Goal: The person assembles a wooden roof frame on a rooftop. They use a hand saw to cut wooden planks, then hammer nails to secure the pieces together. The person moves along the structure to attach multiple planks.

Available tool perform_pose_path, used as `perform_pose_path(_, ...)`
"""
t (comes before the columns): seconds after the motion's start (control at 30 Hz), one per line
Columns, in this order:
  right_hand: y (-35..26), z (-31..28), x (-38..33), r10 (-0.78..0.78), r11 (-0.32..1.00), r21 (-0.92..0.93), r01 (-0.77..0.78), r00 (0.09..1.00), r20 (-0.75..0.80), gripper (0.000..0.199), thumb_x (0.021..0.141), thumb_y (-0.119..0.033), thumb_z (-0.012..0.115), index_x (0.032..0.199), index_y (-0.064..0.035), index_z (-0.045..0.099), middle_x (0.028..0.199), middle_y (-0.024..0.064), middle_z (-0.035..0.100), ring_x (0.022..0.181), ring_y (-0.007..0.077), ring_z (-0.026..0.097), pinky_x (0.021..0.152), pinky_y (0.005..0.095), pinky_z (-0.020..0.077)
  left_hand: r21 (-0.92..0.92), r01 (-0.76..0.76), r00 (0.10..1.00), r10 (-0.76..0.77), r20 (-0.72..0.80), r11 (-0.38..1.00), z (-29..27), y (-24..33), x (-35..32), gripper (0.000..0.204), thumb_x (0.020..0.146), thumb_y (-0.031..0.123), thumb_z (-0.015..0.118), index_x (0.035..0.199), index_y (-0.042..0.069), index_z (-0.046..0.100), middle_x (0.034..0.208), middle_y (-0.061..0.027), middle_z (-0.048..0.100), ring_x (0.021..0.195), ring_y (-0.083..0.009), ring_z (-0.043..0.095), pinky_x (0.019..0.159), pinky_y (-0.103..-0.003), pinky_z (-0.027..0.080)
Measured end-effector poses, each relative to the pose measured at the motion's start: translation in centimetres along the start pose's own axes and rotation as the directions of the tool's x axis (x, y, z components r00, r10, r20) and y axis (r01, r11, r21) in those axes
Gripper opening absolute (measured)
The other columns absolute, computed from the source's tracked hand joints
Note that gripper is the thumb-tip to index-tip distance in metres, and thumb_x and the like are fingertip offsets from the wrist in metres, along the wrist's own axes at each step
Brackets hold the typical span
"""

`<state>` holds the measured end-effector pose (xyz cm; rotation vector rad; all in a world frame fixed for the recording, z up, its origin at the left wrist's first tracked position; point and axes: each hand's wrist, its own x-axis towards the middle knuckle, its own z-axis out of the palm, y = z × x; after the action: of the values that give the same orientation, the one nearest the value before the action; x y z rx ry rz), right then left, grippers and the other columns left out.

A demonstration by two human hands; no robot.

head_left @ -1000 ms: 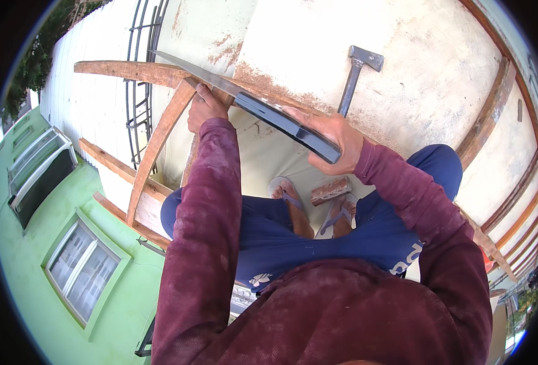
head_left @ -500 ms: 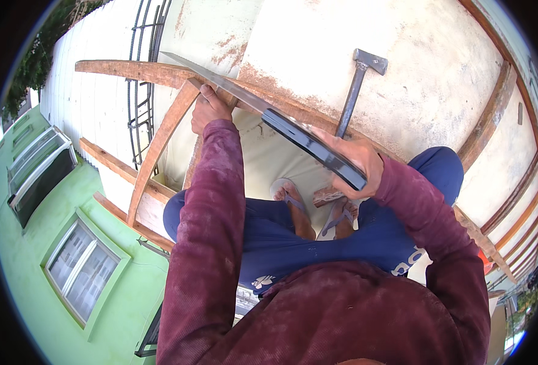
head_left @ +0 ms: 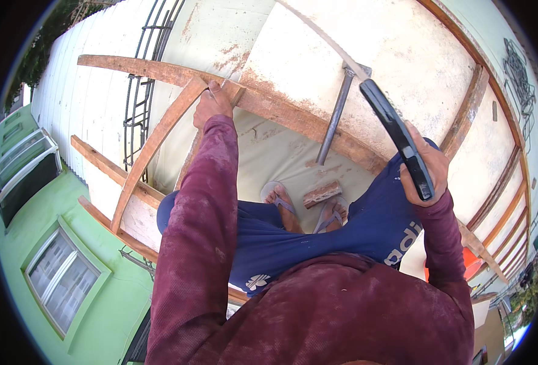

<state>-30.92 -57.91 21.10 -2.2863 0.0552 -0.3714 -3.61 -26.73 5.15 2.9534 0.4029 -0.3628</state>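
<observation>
My right hand [head_left: 427, 167] is wrapped round the black handle of a handsaw [head_left: 396, 134], raised at the right above my knee. The saw's blade points up and away, clear of the wood beneath my left hand. That left hand [head_left: 214, 104] grips a wooden batten [head_left: 188, 161] close to where it meets a long wooden beam [head_left: 293, 114]. A curved-looking wooden strip [head_left: 153, 146] crosses beside it on the left. Across the beam lies a hammer [head_left: 337, 112] with a metal handle, its head partly behind the saw.
Between my sandalled feet sits a short wood block [head_left: 322, 193]. Pale, dusty panels [head_left: 415, 79] spread ahead, framed by more timbers [head_left: 466, 112]. A rebar cage [head_left: 138, 115] stands at the left, near a green wall [head_left: 99, 231] with a window. Something orange [head_left: 469, 264] lies at my right.
The handsaw has swung up and right, away from the beam beside my left hand. My left hand keeps its grip on the batten. More of the hammer's handle and the wood block shows.
</observation>
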Motion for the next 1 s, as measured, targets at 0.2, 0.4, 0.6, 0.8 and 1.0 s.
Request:
perform_pose_path(0.2, 2.5, -10.9, -13.0, 0.213, 0.824, -0.515, -0.237, 0.971, -0.105, 0.078, 0.064, 0.01, 0.049, 0.141, -0.0007, 0.051, 0.077, 0.0153, 0.064, 0.059, 0.0261, 0.062, 0.059, 0.034, 0.0506, -0.059, -0.13, 0.988, 0.134, 0.074, 0.99, -0.2, -0.3, 0.6, 0.087, 0.094, 0.072, 0.016, 0.122, 0.006, 0.064, 0.115, -0.0256, 0.066, 0.112, -0.0416, 0.061, 0.097, -0.05, 0.044)
perform_pose_path(0.4, 6.3, -7.3, -20.4, 0.183, 0.743, -0.618, -0.258, 0.966, -0.183, 0.069, 0.071, 0.005, 0.058, 0.139, -0.0024, 0.053, 0.071, 0.0141, 0.06, 0.059, 0.0296, 0.06, 0.057, 0.0383, 0.0496, 0.135, -0.554, 0.751, 0.423, 0.507, 0.822, -6.0, -4.9, 3.8, 0.083, 0.095, 0.071, 0.028, 0.126, 0.001, 0.059, 0.121, -0.0303, 0.062, 0.119, -0.0417, 0.058, 0.103, -0.047, 0.042)
perform_pose_path(0.6, 8.4, -1.8, -21.7, 0.379, 0.726, -0.577, -0.373, 0.918, -0.116, 0.07, 0.082, -0.002, 0.064, 0.147, -0.0057, 0.04, 0.092, 0.0195, 0.065, 0.08, 0.0382, 0.064, 0.07, 0.0444, 0.0504, -0.102, 0.129, 0.76, -0.032, 0.649, 0.986, -14.9, -11.7, 2.4, 0.088, 0.093, 0.076, 0.027, 0.138, 0.003, 0.051, 0.109, -0.0277, 0.066, 0.087, -0.0344, 0.067, 0.082, -0.049, 0.053)
perform_pose_path(0.8, 9.3, -0.8, -22.8, 0.422, 0.798, -0.484, -0.359, 0.906, 0.023, 0.086, 0.074, -0.001, 0.073, 0.151, -0.007, 0.034, 0.093, 0.0168, 0.06, 0.091, 0.0379, 0.061, 0.076, 0.0443, 0.0485, -0.514, 0.594, 0.604, 0.08, 0.793, 0.619, -3.9, -21.8, 1.8, 0.104, 0.085, 0.084, 0.02, 0.148, 0.002, 0.022, 0.119, -0.0346, 0.06, 0.102, -0.0394, 0.064, 0.092, -0.049, 0.051)
perform_pose_path(1.0, 13.3, -1.5, -25.4, 0.563, 0.685, -0.664, -0.301, 0.797, 0.219, 0.084, 0.078, -0.009, 0.066, 0.153, -0.0043, 0.028, 0.109, 0.0192, 0.058, 0.099, 0.0372, 0.057, 0.088, 0.0417, 0.0484, -0.232, 0.733, 0.379, -0.1, 0.92, 0.64, -4.4, -20.9, 2.0, 0.112, 0.083, 0.087, 0.013, 0.152, -0.001, 0.018, 0.128, -0.0372, 0.054, 0.117, -0.043, 0.059, 0.103, -0.048, 0.046)
